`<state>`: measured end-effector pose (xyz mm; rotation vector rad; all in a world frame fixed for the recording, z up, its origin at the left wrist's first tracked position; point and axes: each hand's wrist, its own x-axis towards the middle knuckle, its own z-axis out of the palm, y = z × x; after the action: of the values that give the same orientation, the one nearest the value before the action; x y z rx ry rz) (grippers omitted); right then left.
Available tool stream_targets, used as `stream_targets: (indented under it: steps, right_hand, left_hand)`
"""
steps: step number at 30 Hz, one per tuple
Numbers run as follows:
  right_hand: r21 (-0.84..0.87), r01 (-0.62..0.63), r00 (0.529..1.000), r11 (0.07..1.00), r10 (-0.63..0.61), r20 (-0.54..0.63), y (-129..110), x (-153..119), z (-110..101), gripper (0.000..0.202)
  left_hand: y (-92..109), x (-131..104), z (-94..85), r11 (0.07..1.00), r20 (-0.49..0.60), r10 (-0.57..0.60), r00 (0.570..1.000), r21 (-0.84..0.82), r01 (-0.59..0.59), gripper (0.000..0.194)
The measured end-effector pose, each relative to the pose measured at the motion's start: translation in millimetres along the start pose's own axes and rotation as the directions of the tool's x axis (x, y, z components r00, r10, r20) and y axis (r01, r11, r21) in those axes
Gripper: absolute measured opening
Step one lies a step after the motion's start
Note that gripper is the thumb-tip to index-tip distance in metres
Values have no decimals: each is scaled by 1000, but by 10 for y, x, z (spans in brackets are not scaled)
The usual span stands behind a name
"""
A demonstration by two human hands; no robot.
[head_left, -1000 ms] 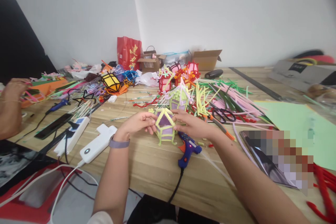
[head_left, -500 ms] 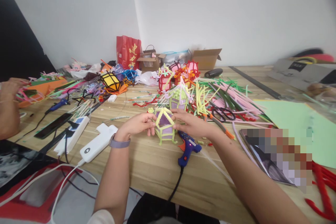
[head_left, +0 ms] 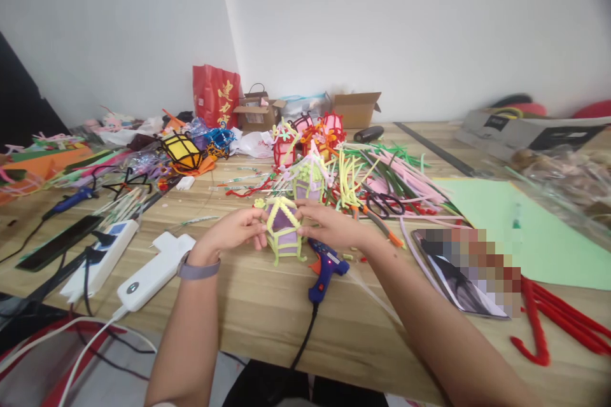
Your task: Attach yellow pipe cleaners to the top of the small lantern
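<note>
A small lantern [head_left: 287, 239] made of yellow-green pipe cleaners with purple panels stands on the table in front of me. My left hand [head_left: 238, 229] grips its left side with bent fingers. On the other side, the fingers of my right hand [head_left: 324, 224] press against the upper right edge. A small yellow-green flower [head_left: 259, 203] shows by my left fingertips. Just right of the lantern lies a blue glue gun [head_left: 324, 270], its small light lit. Behind stands another lantern [head_left: 309, 183], purple and green with pale pink trim.
Pipe cleaners [head_left: 410, 178] lie heaped at the back right beside black-handled scissors [head_left: 386, 205]. A phone [head_left: 458, 286] lies on the right, partly pixelated, near green sheets [head_left: 548, 235]. To the left are a power strip [head_left: 101, 259] and a white power bank [head_left: 153, 273] with cables.
My view has turned a little to the right, so the scene sits further left. The other person's hand at the left is out of view. Both my hands stay on the lantern.
</note>
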<state>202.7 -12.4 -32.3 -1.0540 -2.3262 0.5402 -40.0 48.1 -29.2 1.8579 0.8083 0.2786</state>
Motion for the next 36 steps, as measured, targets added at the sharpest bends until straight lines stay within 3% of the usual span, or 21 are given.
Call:
stream_targets:
  steps: [9, 11, 14, 18, 21, 23, 31, 36]
  right_hand:
    - [25, -33, 999, 999, 33, 0, -9, 3, -17, 15]
    - [28, -37, 999, 999, 37, 2, -16, 3, -16, 15]
    - [31, -33, 999, 999, 32, 5, -42, 2, -20, 14]
    - [19, -26, 1000, 999, 26, -5, -81, 5, -23, 12]
    - [15, -18, 1000, 1000, 18, -8, -97, 10, -24, 10]
    - [14, -18, 1000, 1000, 18, -6, -98, 11, -24, 9]
    - [3, -24, 998, 1000, 24, -64, -74, 39, 79, 12]
    - [-3, -13, 998, 1000, 12, -59, -154, 24, 54, 19]
  left_hand:
    - [49, -24, -5, 998, -8, -17, 1000, -67, 17, 28]
    - [50, -23, -4, 996, -49, -41, 998, -85, 36, 34]
    - [53, -8, 7, 997, -192, -28, 981, -75, 14, 39]
    - [80, 44, 72, 997, -429, 76, 900, 32, -69, 36]
    - [120, 91, 157, 982, -605, 183, 775, 75, -173, 35]
    - [153, 115, 219, 975, -666, 199, 719, 64, -211, 33]
    - [295, 185, 406, 961, -643, 87, 761, -146, -233, 41]
    - [377, 199, 361, 942, -669, 25, 742, -232, -241, 36]
